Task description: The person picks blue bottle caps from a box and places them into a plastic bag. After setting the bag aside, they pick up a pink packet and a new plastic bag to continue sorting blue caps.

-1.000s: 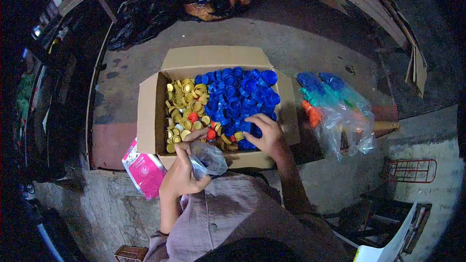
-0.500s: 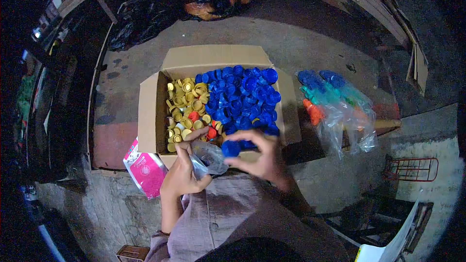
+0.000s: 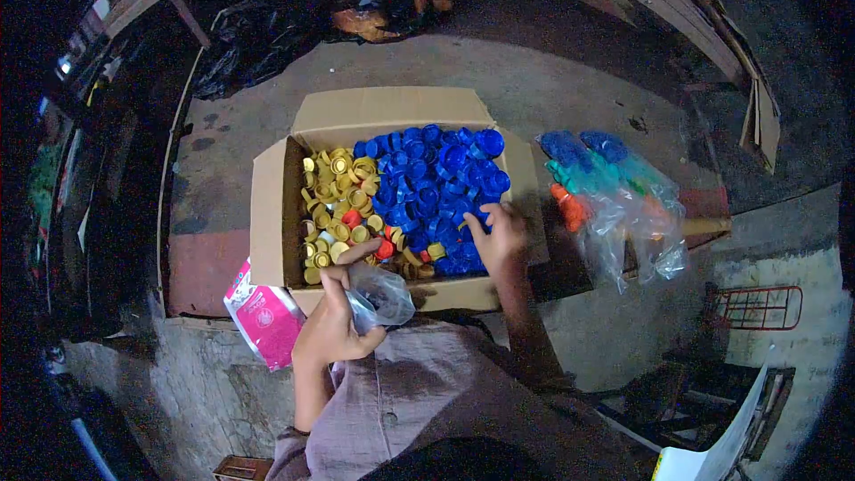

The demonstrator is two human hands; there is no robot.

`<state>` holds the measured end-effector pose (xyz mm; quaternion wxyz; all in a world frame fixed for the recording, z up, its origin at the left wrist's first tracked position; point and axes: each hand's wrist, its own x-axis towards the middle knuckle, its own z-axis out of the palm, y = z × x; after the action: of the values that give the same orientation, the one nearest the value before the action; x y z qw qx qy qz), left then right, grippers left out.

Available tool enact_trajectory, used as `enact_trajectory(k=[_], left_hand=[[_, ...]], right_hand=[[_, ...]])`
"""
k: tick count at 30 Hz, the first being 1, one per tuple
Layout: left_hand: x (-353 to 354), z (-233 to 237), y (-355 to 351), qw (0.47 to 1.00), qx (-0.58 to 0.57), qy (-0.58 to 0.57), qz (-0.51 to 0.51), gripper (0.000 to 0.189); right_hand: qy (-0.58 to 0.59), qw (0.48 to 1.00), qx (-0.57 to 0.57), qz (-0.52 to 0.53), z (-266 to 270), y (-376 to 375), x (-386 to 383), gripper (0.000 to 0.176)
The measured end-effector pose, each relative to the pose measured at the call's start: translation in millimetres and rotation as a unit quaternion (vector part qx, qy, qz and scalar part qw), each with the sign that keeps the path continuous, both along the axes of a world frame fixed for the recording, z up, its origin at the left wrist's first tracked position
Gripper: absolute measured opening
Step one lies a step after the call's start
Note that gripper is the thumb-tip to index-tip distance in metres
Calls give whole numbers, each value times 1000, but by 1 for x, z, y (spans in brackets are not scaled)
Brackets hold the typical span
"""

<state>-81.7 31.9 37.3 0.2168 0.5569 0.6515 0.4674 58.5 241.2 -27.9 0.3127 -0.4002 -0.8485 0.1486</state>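
Note:
My left hand (image 3: 337, 321) is closed on a small clear plastic bag (image 3: 381, 296), its mouth spread by the fingers just in front of a cardboard box. What lies inside the bag is hard to make out. Over the right side of the box, my right hand (image 3: 504, 239) reaches in at the blue bottle caps (image 3: 427, 174), thumb and forefinger apart with no cap visible between them. Yellow caps (image 3: 334, 187) fill the left part of the box, with a few red caps (image 3: 385, 249) among them.
The cardboard box (image 3: 270, 214) has its flaps folded out. Right of it lie filled clear bags (image 3: 614, 187) with blue, green and orange contents. A pink packet (image 3: 267, 321) rests at the front left edge. Another person's hand (image 3: 370, 22) shows beside black plastic (image 3: 258, 40) at the back.
My right hand, which held a blue cap beside the bag, has moved up and right to the blue caps without that cap visible. My left hand stays with the bag.

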Motion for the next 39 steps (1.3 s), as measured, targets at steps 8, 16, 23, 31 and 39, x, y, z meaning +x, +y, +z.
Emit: enact_trajectory(k=[8,16,23,31,39], left_hand=[[0,5,1,1000,-19,2,7,53],[1,1,1,1000,-13,4,0,53],[9,10,-5,988,-153,-7,15,55],[2,6,-4,997,-62,31,16,56],[4,12,-4,994,-107,27,27,53]], right_hand=[[85,992,-85,51,-29,11,0,19],[191,918,-339,72,50,-21,7,14],[-56,893,-171,413,68,-82,-18,19],[-49,987,-74,137,30,-5,3,15],[-175,976,9,126,-3,-5,-14,34]])
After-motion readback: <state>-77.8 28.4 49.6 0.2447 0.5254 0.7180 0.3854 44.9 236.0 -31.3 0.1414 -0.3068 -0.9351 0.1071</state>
